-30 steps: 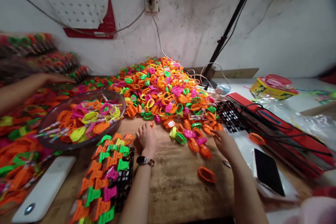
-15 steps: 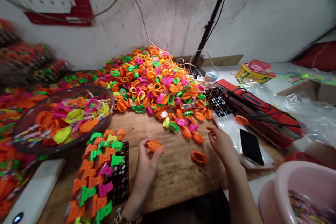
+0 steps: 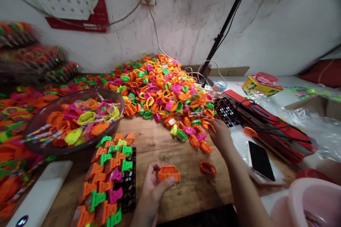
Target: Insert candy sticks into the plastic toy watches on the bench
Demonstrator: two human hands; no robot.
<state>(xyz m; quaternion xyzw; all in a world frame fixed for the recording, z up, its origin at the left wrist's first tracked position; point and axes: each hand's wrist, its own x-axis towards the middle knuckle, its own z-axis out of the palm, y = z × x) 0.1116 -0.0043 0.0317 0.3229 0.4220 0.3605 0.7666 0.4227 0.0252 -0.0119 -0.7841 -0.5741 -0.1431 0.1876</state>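
Watch [image 3: 169, 173], orange, long axis running sideways, pinched by left hand [image 3: 152, 189]; right hand [image 3: 220, 135], cannot tell.

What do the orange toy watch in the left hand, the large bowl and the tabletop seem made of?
Orange toy watch: probably molded plastic, slightly shiny, judging by its even color and crisp edges.
Large bowl: likely smooth, tinted plastic, given its dark, shiny wall; glass can't be ruled out.
Tabletop: apparently wood, fairly matte, with brown grain streaks.

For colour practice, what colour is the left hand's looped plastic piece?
The plastic piece is orange; head view.
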